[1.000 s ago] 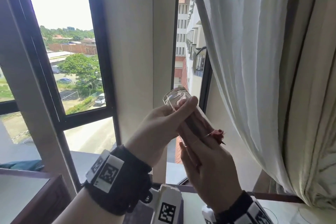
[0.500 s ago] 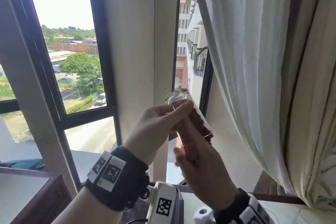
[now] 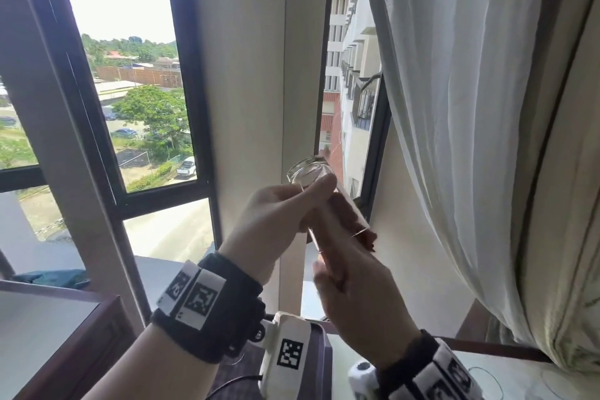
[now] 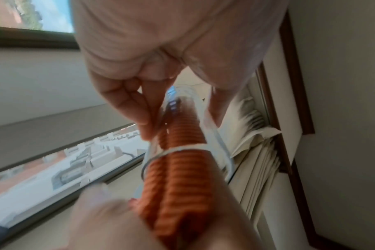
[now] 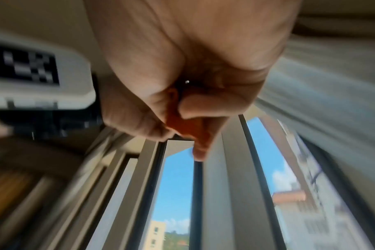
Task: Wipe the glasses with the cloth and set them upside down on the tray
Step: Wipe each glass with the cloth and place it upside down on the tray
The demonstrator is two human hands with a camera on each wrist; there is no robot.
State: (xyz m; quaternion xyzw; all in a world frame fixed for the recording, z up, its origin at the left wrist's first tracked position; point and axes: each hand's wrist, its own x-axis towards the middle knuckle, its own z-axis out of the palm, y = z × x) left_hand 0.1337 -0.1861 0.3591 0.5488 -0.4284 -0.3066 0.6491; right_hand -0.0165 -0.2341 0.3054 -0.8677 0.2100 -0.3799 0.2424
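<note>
— Wiping was the step in hand? Right hand (image 3: 360, 295) pinched the cloth (image 4: 182, 169), pushed inside the glass (image 3: 321, 198).
— Yes; left hand (image 3: 276, 221) gripped the glass, raised before the window. Next: withdraw cloth, invert onto tray, barely visible.

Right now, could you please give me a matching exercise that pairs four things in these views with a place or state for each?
Things:
1. glass
2. cloth
3. left hand
4. right hand

Places or states:
A. orange, stuffed inside the glass and sticking out of its mouth
B. holds the glass near its base
C. clear, tilted, raised in front of the window
D. pinches the end of the cloth outside the glass

Pairs: 1-C, 2-A, 3-B, 4-D
</note>
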